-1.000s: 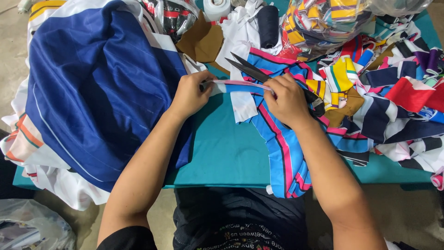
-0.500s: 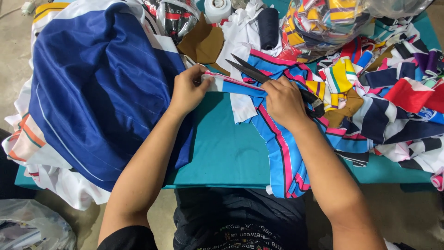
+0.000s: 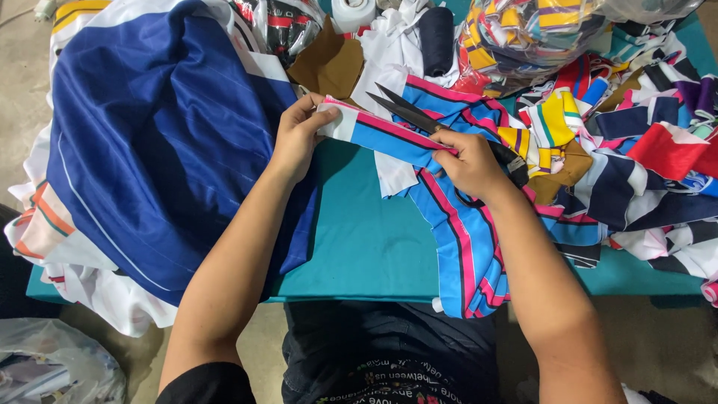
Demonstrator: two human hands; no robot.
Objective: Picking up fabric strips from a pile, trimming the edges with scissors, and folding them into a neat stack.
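The light is bright and soft, coming from above me. My arms drop small dark shadows on the teal table point(image 3: 366, 239). Colors look clear and sharp there. Below the table, the floor looks dimmer and a bit bent.

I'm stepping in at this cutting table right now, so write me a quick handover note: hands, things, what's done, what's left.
Left hand: pinches the white end of the striped blue-and-pink fabric strip, held taut above the teal table.
Right hand: holds the black scissors, blades open and pointing away, plus the strip's other end.
Done: cannot tell how far the strip is cut.
Left: trimming; the blue garment pile lies left, the scraps right.
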